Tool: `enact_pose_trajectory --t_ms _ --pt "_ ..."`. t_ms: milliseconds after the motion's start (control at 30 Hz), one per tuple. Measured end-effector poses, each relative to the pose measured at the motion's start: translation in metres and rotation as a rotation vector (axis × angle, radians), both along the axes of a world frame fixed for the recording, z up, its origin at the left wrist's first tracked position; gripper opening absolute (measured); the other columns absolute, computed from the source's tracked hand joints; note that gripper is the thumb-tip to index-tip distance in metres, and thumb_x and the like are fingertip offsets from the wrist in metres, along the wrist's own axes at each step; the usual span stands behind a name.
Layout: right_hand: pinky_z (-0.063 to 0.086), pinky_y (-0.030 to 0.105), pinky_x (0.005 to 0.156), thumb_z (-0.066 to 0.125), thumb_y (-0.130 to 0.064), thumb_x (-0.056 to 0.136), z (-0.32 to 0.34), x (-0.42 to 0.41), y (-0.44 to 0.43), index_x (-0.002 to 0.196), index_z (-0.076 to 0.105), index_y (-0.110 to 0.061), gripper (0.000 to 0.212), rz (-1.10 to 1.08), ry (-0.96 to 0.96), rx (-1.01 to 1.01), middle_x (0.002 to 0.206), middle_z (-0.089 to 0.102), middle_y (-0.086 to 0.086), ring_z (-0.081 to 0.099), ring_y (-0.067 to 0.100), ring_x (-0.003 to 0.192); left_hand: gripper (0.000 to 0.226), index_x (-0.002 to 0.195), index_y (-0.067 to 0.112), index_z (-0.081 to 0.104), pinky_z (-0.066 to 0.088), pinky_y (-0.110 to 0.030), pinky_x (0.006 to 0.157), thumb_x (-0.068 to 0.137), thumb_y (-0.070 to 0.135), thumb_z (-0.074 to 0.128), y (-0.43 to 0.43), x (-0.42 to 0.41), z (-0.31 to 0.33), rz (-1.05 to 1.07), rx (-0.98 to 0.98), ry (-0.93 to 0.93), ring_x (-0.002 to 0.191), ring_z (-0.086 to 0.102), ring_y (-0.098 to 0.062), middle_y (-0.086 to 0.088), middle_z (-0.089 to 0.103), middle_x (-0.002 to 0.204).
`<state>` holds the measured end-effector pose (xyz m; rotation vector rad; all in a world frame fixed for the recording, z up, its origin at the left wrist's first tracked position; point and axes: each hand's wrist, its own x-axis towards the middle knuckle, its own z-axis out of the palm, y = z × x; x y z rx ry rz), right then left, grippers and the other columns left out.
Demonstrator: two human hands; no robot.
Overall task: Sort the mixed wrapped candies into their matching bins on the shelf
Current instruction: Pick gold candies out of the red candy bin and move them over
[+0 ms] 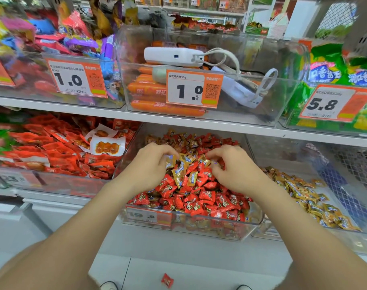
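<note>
Under your hands, the mixed candies (191,191) fill one clear bin (199,229).
Your left hand (151,164) pinches a gold candy (169,159) atop the heap; your right hand (230,166) digs curled fingers in just beside it, and you cannot tell whether it grips anything. Right of your right hand lies a bin of gold candies (304,193); left of your left hand, red snack packets (59,151). Above both hands sit sausages (153,91); below your arms, one red candy (167,280) lies on the floor (210,275).
</note>
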<state>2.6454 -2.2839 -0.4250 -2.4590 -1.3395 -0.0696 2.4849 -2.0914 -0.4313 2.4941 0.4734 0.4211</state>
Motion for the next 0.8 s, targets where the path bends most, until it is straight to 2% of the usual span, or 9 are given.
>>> enact_pose_trajectory --t_ms 100,167,267,333,433,533,600,700,800 --pt "0.044 0.029 0.088 0.058 -0.017 0.099 0.000 0.002 0.000 0.113 0.078 -0.017 0.024 0.024 0.020 -0.010 0.096 0.069 -0.002 0.062 0.021 0.097 0.033 0.133 0.024 0.065 0.039 -0.024 0.080 0.110 0.019 0.042 -0.005 -0.001 -0.003 -0.065 0.010 0.130 0.102 0.056 -0.015 -0.005 0.049 0.126" --pt "0.036 0.027 0.084 0.053 -0.015 0.104 0.002 0.000 0.000 0.104 0.078 -0.013 0.025 0.022 0.025 0.017 0.089 0.062 -0.007 0.060 0.020 0.099 0.036 0.138 0.023 0.060 0.037 -0.027 0.094 0.108 0.039 0.048 -0.007 0.000 -0.006 -0.093 0.028 0.162 0.118 0.049 -0.014 -0.001 0.047 0.130" --pt "0.039 0.031 0.084 0.049 -0.021 0.110 0.008 -0.005 -0.002 0.106 0.072 -0.015 0.025 0.011 0.056 0.131 0.100 0.068 -0.006 0.060 0.017 0.099 0.074 0.141 0.027 0.058 0.040 -0.040 0.112 0.093 0.081 0.040 -0.004 0.002 -0.012 -0.132 0.106 0.163 0.130 0.047 -0.016 0.004 0.049 0.135" --pt "0.042 0.033 0.077 0.048 -0.029 0.111 0.012 -0.008 -0.002 0.111 0.069 -0.019 0.023 0.012 0.097 0.200 0.093 0.067 -0.010 0.060 0.013 0.088 0.080 0.142 0.032 0.055 0.043 -0.044 0.111 0.086 0.089 0.042 -0.002 0.004 -0.017 -0.155 0.142 0.166 0.128 0.047 -0.018 0.006 0.048 0.130" --pt "0.040 0.032 0.075 0.049 -0.027 0.111 0.016 -0.018 -0.001 0.120 0.068 -0.022 0.022 0.094 0.068 0.218 0.084 0.063 -0.014 0.057 0.009 0.080 0.064 0.148 0.041 0.044 0.045 -0.045 0.106 0.093 0.070 0.060 -0.001 0.007 -0.021 -0.227 0.185 0.157 0.118 0.048 -0.020 0.008 0.041 0.121" --pt "0.044 0.021 0.085 0.049 -0.002 0.105 0.017 -0.029 0.002 0.131 0.067 -0.022 0.037 0.193 0.048 0.192 0.102 0.069 -0.009 0.059 0.005 0.093 0.062 0.153 0.045 0.035 0.046 -0.042 0.103 0.099 0.055 0.063 0.001 0.008 -0.021 -0.286 0.166 0.164 0.110 0.050 -0.020 0.008 0.039 0.117" --pt "0.049 0.027 0.088 0.046 0.005 0.097 0.016 -0.034 0.005 0.124 0.070 -0.026 0.047 0.211 0.041 0.166 0.101 0.064 -0.012 0.059 0.007 0.095 0.069 0.157 0.045 0.031 0.043 -0.039 0.104 0.097 0.054 0.065 0.002 0.010 -0.020 -0.316 0.173 0.197 0.114 0.048 -0.020 0.008 0.038 0.120" --pt "0.055 0.041 0.081 0.049 -0.023 0.090 0.016 -0.041 0.009 0.093 0.071 -0.032 0.024 0.152 0.060 0.153 0.094 0.060 -0.015 0.060 0.010 0.088 0.064 0.148 0.037 0.045 0.042 -0.033 0.100 0.093 0.053 0.072 0.001 0.011 -0.016 -0.370 0.185 0.217 0.115 0.045 -0.015 0.010 0.041 0.121" --pt "0.052 0.036 0.072 0.061 -0.057 0.087 0.014 -0.047 0.011 0.094 0.069 -0.032 0.027 0.107 -0.065 -0.027 0.092 0.057 -0.013 0.059 0.012 0.085 0.039 0.133 0.032 0.056 0.045 -0.036 0.092 0.097 0.040 0.070 0.001 0.012 -0.014 -0.376 0.170 0.176 0.105 0.053 -0.015 0.008 0.046 0.111"
